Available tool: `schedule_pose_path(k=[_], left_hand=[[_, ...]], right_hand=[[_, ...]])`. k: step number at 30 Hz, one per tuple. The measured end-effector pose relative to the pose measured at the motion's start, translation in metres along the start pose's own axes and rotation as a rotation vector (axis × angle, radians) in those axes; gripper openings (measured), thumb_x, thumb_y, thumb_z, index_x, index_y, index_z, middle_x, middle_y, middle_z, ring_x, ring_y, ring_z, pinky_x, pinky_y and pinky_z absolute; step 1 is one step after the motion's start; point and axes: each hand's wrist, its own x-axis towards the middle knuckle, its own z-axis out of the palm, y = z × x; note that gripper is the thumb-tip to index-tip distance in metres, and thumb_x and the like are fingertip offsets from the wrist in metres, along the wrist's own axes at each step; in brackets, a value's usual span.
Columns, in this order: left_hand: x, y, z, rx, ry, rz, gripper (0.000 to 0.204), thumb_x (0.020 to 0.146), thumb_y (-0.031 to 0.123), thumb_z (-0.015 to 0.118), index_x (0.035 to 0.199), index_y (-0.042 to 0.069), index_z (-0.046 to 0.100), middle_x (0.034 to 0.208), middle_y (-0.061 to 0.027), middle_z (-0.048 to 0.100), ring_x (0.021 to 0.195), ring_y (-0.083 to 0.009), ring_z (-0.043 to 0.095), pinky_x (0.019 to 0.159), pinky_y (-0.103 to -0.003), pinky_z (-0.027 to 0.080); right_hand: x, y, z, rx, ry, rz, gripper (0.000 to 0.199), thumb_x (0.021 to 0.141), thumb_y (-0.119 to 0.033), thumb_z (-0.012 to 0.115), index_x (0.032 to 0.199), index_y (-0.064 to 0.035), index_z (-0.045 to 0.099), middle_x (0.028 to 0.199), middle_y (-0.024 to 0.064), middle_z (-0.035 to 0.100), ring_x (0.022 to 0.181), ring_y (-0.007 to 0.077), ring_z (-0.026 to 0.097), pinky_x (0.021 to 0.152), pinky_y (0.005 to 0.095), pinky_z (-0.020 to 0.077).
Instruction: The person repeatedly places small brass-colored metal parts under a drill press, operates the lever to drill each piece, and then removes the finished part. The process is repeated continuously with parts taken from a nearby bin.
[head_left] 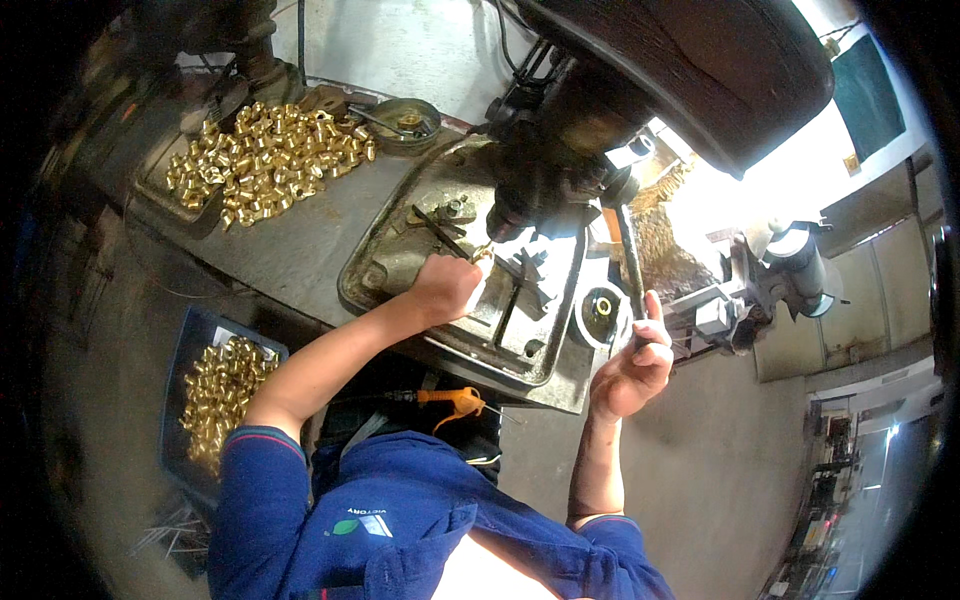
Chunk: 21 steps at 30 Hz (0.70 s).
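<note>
A drill press with a dark head (570, 130) stands over its metal worktable (385, 245). My left hand (448, 288) is closed just below the chuck (510, 212), its fingertips at a small brass fitting (484, 254) that mostly hides behind them. Beside the fitting, a dark clamp bar (440, 232) and a metal block (532, 275) sit on the worktable. On the right, my right hand (637, 368) is curled around the lower end of the press's feed lever (630, 255), with the index finger stretched up along it.
Brass fittings (275, 160) are heaped at the bench's far left, some in a tray. More fill a blue bin (180, 400) below. A round dish (405, 125) and a small cup (600, 312) flank the worktable. An orange air gun (455, 402) hangs at the front edge.
</note>
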Motion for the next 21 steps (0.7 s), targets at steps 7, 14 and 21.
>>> schedule_pose_path(k=[7,14,21], left_hand=[[0.002,0.000,-0.002,-0.019,-0.069,-0.024,0.014,0.064,0.014,0.062,0.070,0.004,0.055,0.059,-0.0126,0.055,0.054,-0.0297,0.056,0.050,-0.041,0.043],[0.001,0.000,-0.001,-0.030,-0.076,-0.033,0.019,0.069,0.018,0.061,0.079,0.004,0.053,0.060,-0.0118,0.054,0.057,-0.0315,0.055,0.052,-0.044,0.041],[0.003,0.005,-0.011,-0.063,-0.077,-0.024,0.017,0.070,0.017,0.061,0.077,0.004,0.053,0.060,-0.0117,0.055,0.057,-0.0312,0.055,0.052,-0.044,0.041]], right_hand=[[-0.016,0.010,-0.001,-0.046,0.007,-0.012,0.020,0.082,-0.011,0.054,0.070,-0.0063,0.039,0.096,0.0132,0.055,0.117,0.0431,0.039,0.100,0.0545,0.0268],[-0.032,0.018,-0.004,-0.184,0.000,0.032,0.020,0.079,0.001,0.052,0.068,-0.0061,0.037,0.098,0.0121,0.056,0.115,0.0407,0.043,0.098,0.0511,0.0308],[-0.044,0.027,-0.011,-0.301,-0.059,0.041,0.021,0.075,0.013,0.047,0.068,-0.0048,0.039,0.098,0.0117,0.057,0.113,0.0359,0.045,0.096,0.0490,0.0324]])
